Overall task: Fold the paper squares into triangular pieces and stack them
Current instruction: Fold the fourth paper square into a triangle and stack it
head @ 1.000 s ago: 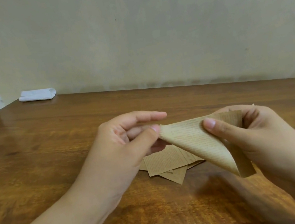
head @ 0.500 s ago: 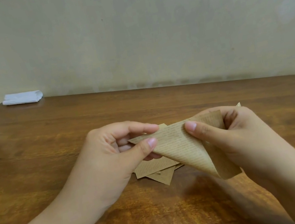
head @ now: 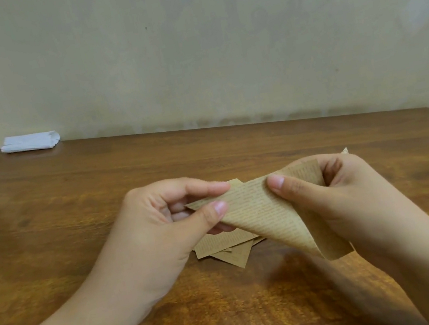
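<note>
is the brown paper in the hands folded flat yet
Not yet: the brown printed paper square curves loosely between left hand and right hand, uncreased.

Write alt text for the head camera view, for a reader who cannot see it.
Left hand and right hand pinch a brown paper square, bent over in mid-air above a pile of brown papers on a wooden table. A white bundle lies at its far corner.

A glossy brown wooden table [head: 72, 210] stands against a plain beige wall [head: 187, 46].

Matt brown paper square [head: 262, 211] with printed lines; glossy wooden table [head: 71, 204].
</note>
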Available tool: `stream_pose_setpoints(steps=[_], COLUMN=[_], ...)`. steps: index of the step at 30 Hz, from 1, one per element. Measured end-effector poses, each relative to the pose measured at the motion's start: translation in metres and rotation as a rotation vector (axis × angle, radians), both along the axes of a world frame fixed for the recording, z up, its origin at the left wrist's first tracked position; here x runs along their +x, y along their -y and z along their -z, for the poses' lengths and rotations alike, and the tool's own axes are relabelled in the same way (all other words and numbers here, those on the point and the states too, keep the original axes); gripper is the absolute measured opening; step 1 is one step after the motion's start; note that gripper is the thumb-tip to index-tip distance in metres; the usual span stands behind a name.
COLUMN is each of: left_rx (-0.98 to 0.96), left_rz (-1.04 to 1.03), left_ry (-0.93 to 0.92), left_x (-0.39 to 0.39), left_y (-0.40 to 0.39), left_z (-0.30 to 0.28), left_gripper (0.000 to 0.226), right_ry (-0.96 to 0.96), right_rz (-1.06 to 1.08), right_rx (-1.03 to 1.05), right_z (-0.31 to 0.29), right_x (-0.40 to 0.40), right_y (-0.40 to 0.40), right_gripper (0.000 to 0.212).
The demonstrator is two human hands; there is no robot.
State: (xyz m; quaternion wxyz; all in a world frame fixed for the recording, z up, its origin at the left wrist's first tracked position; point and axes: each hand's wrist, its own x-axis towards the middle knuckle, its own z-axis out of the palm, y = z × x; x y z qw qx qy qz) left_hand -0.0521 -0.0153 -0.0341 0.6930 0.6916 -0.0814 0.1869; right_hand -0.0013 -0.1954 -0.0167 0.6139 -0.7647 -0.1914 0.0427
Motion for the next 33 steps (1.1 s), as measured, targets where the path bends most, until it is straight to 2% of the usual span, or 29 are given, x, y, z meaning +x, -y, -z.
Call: stream_pose_setpoints(steps=[10, 19, 27, 33], left_rx=[-0.003, -0.012, -0.019, -0.018], left_rz=[-0.004, -0.038, -0.030, -0.025], left_ry=[-0.011, -0.034, -0.048, -0.051], left_x=[-0.0009, -0.0016, -0.0028, -0.0034], left_y=[0.0007, 0.0020, 0.0013, 0.0014], left_z=[0.0000, 0.0002, -0.0023, -0.0021], left_gripper=[0.028, 0.021, 0.021, 0.025], right_ry=[0.012, -0.082, -0.068, -0.057], right_rz=[0.005, -0.095, -0.093, -0.093], right_rx=[-0.033, -0.014, -0.067, -0.052], right_z=[-0.0003, -0.0020, -0.0013, -0.0012], right_x=[-0.0001, 0.0009, 0.0020, 0.0034], right_y=[0.0001, 0.0031, 0.0057, 0.0054], right_gripper=[0.033, 0.022, 0.032, 0.029])
